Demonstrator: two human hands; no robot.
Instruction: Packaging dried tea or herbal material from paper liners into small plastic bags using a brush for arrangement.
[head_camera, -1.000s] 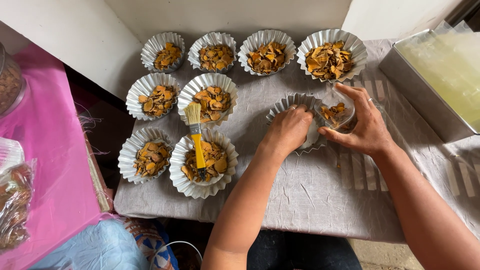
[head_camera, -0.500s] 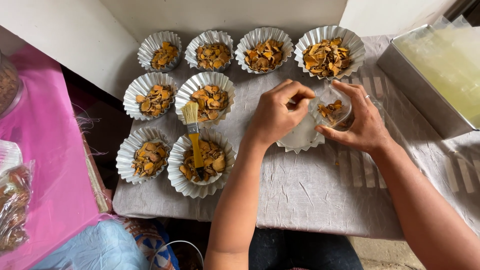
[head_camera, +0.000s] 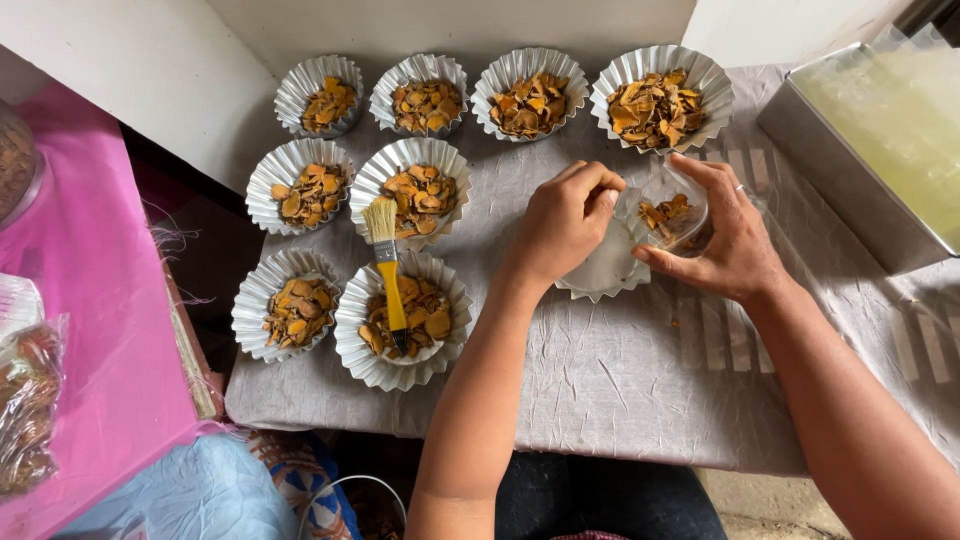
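We cannot see most of the fluted foil cup (head_camera: 600, 275) under our hands: our left hand (head_camera: 565, 222) covers its ten-o'clock side, and only the pale lower rim and part of the bare inner wall show. The clear glass (head_camera: 680, 215) is hard to read too, since its wall is see-through and our right hand (head_camera: 730, 235) wraps its far side; we make out orange-brown dried slices inside, but whether its rim touches the cup we cannot tell. Our left fingers are curled in and bunched together at the glass's mouth; what they pinch is hidden behind the knuckles. Our right fingers curve round the glass, thumb on its near side, holding it tilted over the cup. The cup sits on the wrinkled grey cloth (head_camera: 620, 380) a little right of centre, at five o'clock from the filled cups. Eight filled cups (head_camera: 420, 195) of the same slices lie from nine to twelve o'clock, and a yellow-handled brush (head_camera: 388, 275) rests across two of them. A metal tray (head_camera: 860, 190) at two o'clock is cut off by the frame.
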